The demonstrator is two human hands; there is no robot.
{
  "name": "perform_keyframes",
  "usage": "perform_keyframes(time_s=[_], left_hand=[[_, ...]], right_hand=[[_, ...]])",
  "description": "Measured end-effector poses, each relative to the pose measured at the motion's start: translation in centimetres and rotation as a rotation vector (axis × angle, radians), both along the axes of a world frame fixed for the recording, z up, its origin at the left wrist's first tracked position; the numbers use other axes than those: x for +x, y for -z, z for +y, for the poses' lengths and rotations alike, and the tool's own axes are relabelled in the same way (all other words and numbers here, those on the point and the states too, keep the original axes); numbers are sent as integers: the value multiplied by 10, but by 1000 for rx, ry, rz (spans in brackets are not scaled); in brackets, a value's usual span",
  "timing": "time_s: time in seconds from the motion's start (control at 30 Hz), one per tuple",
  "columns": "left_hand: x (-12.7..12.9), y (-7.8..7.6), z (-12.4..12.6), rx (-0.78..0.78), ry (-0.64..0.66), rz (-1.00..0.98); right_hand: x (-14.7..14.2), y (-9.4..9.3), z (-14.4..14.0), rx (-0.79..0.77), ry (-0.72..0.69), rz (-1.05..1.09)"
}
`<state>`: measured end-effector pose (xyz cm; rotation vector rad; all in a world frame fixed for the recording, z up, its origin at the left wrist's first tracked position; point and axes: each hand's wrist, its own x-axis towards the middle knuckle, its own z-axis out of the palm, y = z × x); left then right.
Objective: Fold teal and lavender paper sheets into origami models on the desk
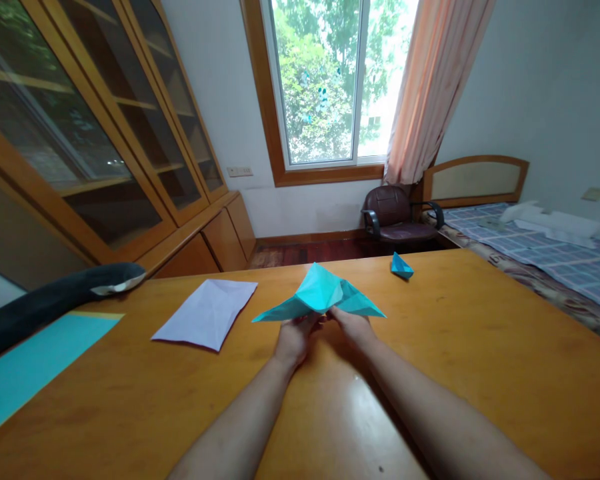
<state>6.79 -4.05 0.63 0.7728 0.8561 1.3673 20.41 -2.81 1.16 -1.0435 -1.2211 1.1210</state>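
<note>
Both of my hands grip a turquoise folded sheet of paper (320,288) just above the table, near its far middle. Pointed wings spread to the left and right, and a peak rises in the centre. My left hand (295,340) pinches its near edge from below; the fingertips are partly hidden under the paper. Close beside it, my right hand (353,325) pinches the same edge, thumb against the paper. A creased pale lavender sheet (207,313) lies flat to the left. A small blue folded paper boat (402,267) sits at the far right.
The wooden table (480,373) fills the foreground. At its left lie turquoise sheets (45,360) with a dark stuffed toy (65,293) across them. Beyond the far edge stand a brown armchair (393,213), a bed (530,233) and a glass-fronted cabinet (130,120).
</note>
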Motion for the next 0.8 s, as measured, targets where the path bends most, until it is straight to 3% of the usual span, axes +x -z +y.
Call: perform_keyframes(time_s=[0.17, 0.33, 0.5, 0.67, 0.73, 0.8], left_hand=[[-4, -7, -1, -56, 138, -253], [-12, -11, 2, -84, 97, -350], [-23, -12, 9, -110, -1, -299], [-32, -4, 16, -56, -32, -206], [-34, -2, 16, -11, 4, -116], [-34, -4, 16, 54, 83, 23]], right_hand=[[-3, -6, -3, 39, -14, 58], [8, 4, 3, 0, -91, -127], [43, 18, 29, -83, -104, -188], [76, 5, 44, 34, 146, 42], [77, -5, 38, 143, 95, 61], [71, -15, 29, 209, -68, 45]])
